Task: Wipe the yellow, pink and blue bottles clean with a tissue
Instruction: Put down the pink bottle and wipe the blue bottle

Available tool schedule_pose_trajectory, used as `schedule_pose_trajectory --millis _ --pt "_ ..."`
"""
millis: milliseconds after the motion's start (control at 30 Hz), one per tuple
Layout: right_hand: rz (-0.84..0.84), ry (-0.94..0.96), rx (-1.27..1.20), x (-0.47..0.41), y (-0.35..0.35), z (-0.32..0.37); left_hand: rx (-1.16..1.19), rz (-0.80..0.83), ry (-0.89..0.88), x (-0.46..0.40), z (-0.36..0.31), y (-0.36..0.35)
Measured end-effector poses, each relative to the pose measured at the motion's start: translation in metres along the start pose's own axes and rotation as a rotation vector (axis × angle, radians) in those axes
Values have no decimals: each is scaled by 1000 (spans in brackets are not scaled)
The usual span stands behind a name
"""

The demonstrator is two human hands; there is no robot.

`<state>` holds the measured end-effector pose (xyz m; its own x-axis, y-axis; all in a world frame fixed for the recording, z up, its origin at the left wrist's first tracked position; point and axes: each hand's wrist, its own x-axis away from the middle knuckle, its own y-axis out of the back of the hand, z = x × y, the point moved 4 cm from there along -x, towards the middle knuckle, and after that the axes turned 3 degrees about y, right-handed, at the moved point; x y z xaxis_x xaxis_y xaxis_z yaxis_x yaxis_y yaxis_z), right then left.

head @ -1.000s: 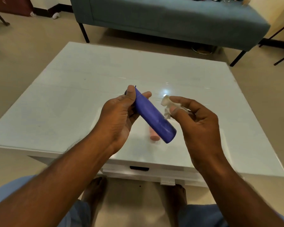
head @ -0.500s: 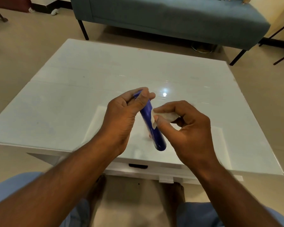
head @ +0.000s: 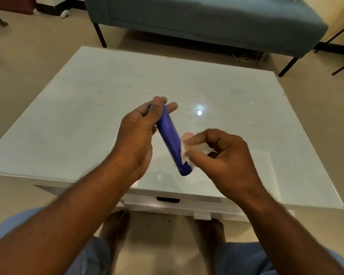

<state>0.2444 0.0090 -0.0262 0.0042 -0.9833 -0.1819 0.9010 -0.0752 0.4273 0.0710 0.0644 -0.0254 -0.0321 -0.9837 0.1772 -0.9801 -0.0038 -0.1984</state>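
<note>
Blue bottle wiped over bench
Left hand (head: 136,133) grips blue bottle (head: 172,139) tilted; right hand (head: 219,155) pinches tissue (head: 187,157) against its lower end, above white bench (head: 87,116).

I see a smooth, satin-sheened blue bottle (head: 171,139), plastic by its look, against a crumpled white paper tissue (head: 187,155). The white table (head: 87,126) top is glossy, glass-like; the sofa (head: 207,22) wears matt teal cloth.

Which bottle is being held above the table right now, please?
The blue bottle, gripped by the left hand; the pink bottle only peeks out behind the right hand.
</note>
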Motion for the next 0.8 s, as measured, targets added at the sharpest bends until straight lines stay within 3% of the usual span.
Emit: schedule_pose_trajectory --millis 133,300,467,600,800 --pt "-143 10 -58 -3 5 2 -146 196 -3 14 11 -18" --pt "39 -12 -84 1 -2 6 -16 27 -11 -3 0 0" --pt "-166 34 -41 1 -1 7 -290 156 -120 14 4 -19" --pt "-63 -38 47 5 -6 0 -114 20 -107 4 -3 -6" --pt "-184 205 54 3 3 18 97 37 19 6 3 -8"
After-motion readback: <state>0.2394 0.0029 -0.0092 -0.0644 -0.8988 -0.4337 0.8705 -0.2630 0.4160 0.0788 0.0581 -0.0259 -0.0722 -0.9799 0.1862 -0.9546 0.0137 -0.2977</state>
